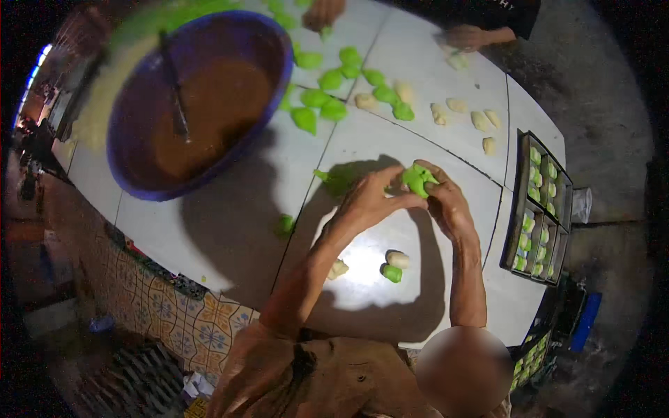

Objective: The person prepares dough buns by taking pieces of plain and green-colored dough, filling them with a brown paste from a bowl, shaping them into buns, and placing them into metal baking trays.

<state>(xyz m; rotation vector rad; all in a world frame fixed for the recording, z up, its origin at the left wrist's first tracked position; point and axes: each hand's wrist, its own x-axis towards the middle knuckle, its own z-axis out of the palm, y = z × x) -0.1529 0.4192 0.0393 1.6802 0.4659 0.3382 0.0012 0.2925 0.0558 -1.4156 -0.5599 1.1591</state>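
Both my hands are closed on one piece of bright green dough above the white tiled table. My left hand pinches it from the left, while my right hand curls round its right side. The dough looks folded, with a dark gap at its top; what lies inside cannot be made out. Beside my left hand, more green dough lies in shadow. Between my forearms rest a cream dough piece and a green dough piece, touching. Another cream lump sits by my left forearm.
A large purple basin with brown filling and a long-handled utensil stands at left. Green lumps and cream lumps lie beyond my hands. Divided dark trays of pieces stand at right. Another person's hands work across the table.
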